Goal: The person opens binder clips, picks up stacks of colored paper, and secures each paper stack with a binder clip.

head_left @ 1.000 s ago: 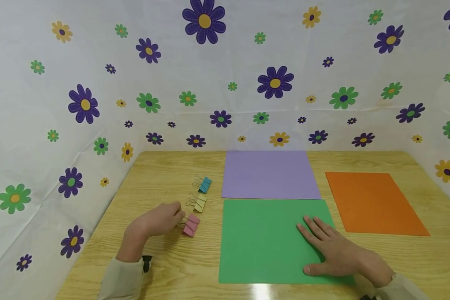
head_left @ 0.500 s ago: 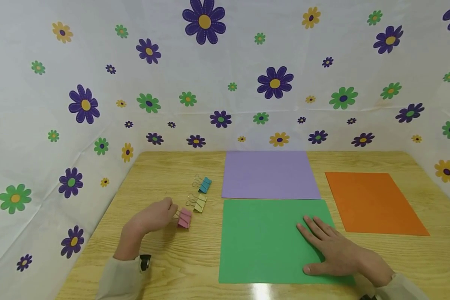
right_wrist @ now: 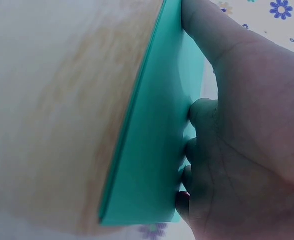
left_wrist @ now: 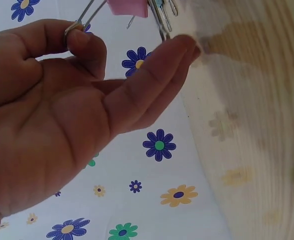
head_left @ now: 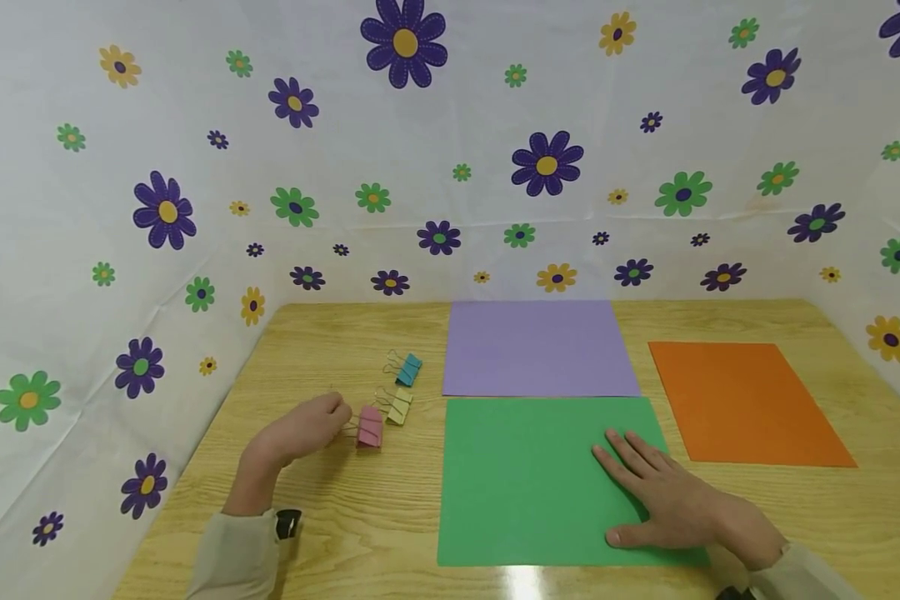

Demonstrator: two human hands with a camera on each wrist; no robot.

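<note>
My left hand (head_left: 303, 432) holds a pink binder clip (head_left: 370, 427) by its wire handles, at the left of the table. In the left wrist view the thumb touches one wire handle and the fingertips the other, with the pink clip body (left_wrist: 128, 7) cut off at the top. Just beyond it lie a yellow binder clip (head_left: 400, 407) and a blue binder clip (head_left: 408, 370). My right hand (head_left: 671, 504) rests flat with spread fingers on the right part of a green sheet (head_left: 525, 483). The right wrist view shows the green sheets (right_wrist: 147, 150) as a thin stack under that hand.
A purple sheet (head_left: 536, 346) lies behind the green one, a sliver of orange showing along its front edge. An orange sheet (head_left: 746, 400) lies at the right of the wooden table (head_left: 375, 533). A white flower-patterned cloth (head_left: 465, 108) stands behind and at the sides.
My left hand has drawn the pink binder clip slightly left and away from me, and its body has turned a little. The right hand stays in place on the green sheet.
</note>
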